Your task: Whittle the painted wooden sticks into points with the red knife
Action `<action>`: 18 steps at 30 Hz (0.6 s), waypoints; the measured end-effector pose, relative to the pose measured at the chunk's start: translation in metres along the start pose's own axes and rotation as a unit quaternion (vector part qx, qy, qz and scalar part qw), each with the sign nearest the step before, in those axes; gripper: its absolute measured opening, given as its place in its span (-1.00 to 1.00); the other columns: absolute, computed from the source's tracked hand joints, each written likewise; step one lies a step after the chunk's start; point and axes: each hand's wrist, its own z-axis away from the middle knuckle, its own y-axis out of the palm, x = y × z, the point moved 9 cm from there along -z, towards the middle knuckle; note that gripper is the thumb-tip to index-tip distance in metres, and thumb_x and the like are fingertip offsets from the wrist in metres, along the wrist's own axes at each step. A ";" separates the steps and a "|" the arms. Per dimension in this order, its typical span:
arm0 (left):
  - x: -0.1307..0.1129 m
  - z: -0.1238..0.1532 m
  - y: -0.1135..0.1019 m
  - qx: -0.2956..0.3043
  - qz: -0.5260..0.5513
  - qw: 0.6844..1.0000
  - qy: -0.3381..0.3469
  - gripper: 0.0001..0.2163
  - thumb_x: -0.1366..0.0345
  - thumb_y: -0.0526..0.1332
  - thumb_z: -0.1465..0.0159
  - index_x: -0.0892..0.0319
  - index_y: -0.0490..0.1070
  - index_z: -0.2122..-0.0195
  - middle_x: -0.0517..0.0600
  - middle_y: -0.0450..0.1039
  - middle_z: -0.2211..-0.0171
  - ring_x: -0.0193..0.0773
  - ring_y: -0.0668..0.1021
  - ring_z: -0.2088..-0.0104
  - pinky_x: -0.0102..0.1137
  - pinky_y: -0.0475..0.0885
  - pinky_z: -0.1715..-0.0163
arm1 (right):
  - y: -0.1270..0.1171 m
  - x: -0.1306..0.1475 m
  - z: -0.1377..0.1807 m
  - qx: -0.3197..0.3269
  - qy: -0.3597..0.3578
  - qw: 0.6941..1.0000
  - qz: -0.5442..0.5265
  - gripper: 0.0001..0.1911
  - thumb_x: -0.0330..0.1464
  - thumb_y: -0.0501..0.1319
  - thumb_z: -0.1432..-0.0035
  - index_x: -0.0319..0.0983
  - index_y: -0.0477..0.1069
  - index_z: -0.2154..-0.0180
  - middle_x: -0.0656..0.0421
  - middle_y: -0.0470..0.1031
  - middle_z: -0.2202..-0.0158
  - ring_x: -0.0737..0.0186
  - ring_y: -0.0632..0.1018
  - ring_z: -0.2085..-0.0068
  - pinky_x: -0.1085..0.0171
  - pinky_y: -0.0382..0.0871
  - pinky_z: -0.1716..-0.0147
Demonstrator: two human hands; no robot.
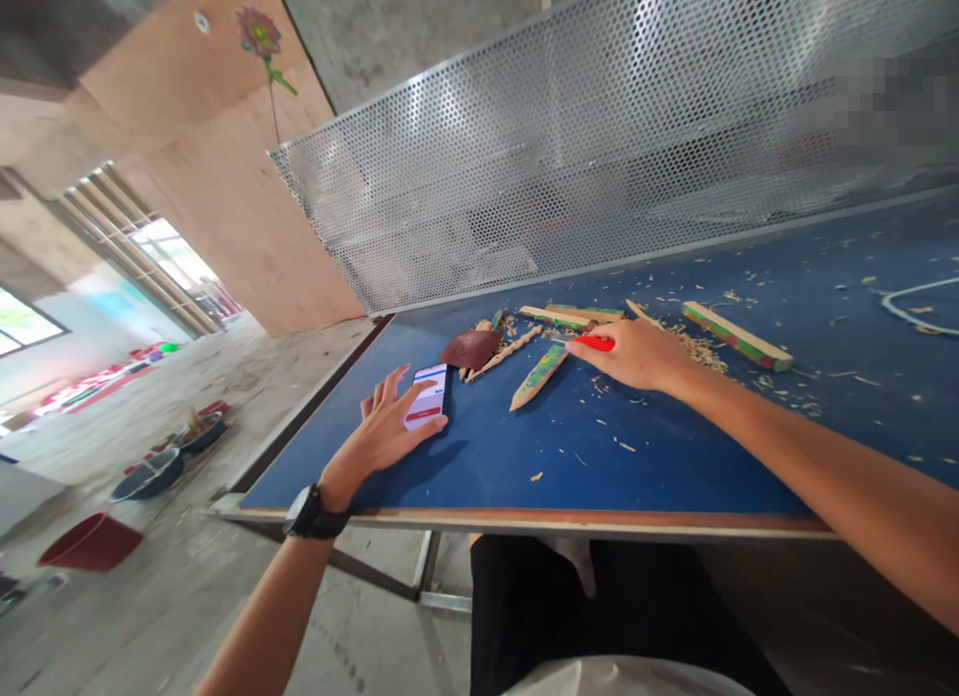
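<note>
My left hand [386, 428] rests on the blue table [524, 456] with fingers spread, its thumb lying across a lit phone [429, 394]. A black watch sits on that wrist. My right hand [636, 354] lies on the tabletop closed around a red-handled tool [595, 344], whose tip points left. Just in front of it lies a carved, green-painted wooden stick [537, 376]. A spiral-carved stick [503, 353] and a brown piece of sandpaper [470, 348] lie between the two hands.
More painted wooden sticks [736, 335] and wood shavings [700, 348] are scattered behind my right hand. A perforated metal screen [599, 147] rises along the table's far edge. Basins [150, 473] and a red tub [90, 542] stand on the concrete floor at left.
</note>
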 end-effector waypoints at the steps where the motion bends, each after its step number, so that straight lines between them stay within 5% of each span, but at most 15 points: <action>1: 0.000 0.000 -0.001 -0.002 0.000 1.000 -0.002 -0.37 -0.24 0.10 -0.38 -0.11 0.30 -0.41 0.14 -0.11 -0.55 0.24 0.08 -0.51 0.23 0.04 -0.40 | 0.000 0.000 0.000 -0.001 -0.001 1.000 -0.001 -0.20 0.31 -0.01 -0.25 -0.10 0.69 0.01 -0.04 0.71 0.15 -0.24 0.65 0.07 -0.01 0.42 0.25; 11: -0.017 0.003 -0.009 -0.033 0.006 0.999 0.011 -0.41 -0.19 0.14 -0.39 -0.06 0.33 -0.35 0.14 0.11 -0.47 0.18 0.21 -0.43 0.17 0.10 -0.38 | 0.000 -0.003 -0.001 -0.021 -0.005 1.000 -0.005 -0.18 0.34 0.01 -0.23 -0.11 0.70 0.02 -0.09 0.70 0.15 -0.30 0.65 0.09 -0.08 0.45 0.24; 18: -0.127 0.003 -0.002 -0.036 0.008 0.987 0.158 -0.52 -0.07 0.20 -0.40 0.10 0.44 -0.21 0.22 0.34 -0.32 0.16 0.35 -0.33 0.07 0.22 -0.32 | 0.002 -0.006 -0.002 -0.022 0.002 1.000 -0.003 -0.22 0.32 0.04 -0.24 -0.09 0.70 0.00 -0.06 0.70 0.05 -0.28 0.65 0.00 -0.07 0.47 0.13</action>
